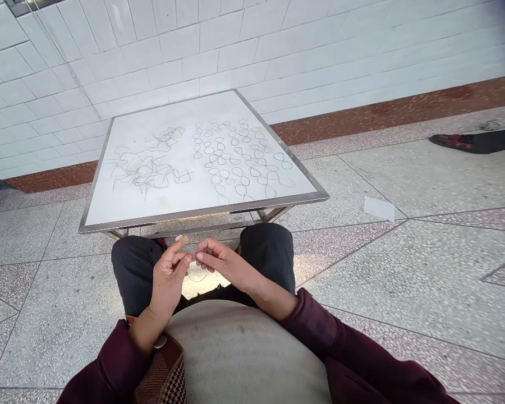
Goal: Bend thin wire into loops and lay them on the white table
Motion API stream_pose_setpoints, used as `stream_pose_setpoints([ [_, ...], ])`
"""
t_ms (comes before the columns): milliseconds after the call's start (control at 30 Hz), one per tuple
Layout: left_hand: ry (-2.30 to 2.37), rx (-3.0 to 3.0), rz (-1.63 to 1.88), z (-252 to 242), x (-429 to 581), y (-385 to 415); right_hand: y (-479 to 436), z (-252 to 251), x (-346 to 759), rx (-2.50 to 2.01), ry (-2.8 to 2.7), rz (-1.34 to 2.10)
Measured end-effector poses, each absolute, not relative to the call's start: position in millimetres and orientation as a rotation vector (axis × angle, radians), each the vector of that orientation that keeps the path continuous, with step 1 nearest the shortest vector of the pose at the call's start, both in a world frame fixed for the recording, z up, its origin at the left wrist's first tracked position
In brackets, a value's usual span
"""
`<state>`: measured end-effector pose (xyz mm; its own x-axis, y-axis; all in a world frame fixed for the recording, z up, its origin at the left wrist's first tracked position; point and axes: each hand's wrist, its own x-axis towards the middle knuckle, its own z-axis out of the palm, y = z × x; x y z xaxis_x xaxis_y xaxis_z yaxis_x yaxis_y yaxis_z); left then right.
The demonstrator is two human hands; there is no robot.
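Note:
My left hand (pixel 170 268) and my right hand (pixel 216 261) meet between my knees, just below the table's front edge. Both pinch a thin wire (pixel 197 276) that hangs in a small loop beneath the fingertips. On the low white table (pixel 109 210) in front of me, a tangle of loose bent wires (pixel 145 168) lies on the left half. Several wires shaped into figure-eight loops (pixel 242 160) lie in rows on the right half.
The table has a metal rim and stands against a white tiled wall (pixel 278 45). Speckled stone floor surrounds it. A scrap of paper (pixel 379 207) lies on the floor to the right. Another person's shoe (pixel 450 140) shows at the far right.

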<state>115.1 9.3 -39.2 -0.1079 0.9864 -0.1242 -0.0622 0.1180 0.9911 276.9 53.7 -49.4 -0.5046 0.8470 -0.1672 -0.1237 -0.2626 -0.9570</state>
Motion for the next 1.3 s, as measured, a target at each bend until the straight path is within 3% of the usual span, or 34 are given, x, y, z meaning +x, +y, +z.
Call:
stream_pose_setpoints([
  [567, 1.162, 0.937, 1.324, -40.9, 116.7, 12.1, 55.6, -52.2, 274.6, -1.002, -1.261, 1.757],
  [1000, 0.995, 0.390, 1.255, -37.8, 118.9, 11.1, 58.4, -55.1, 274.3, -0.973, -1.247, 1.693],
  [1300, 0.985, 0.540, 1.042, -28.4, 112.0, 12.2, 56.6, -51.6, 276.8, -0.936, -1.489, 1.598],
])
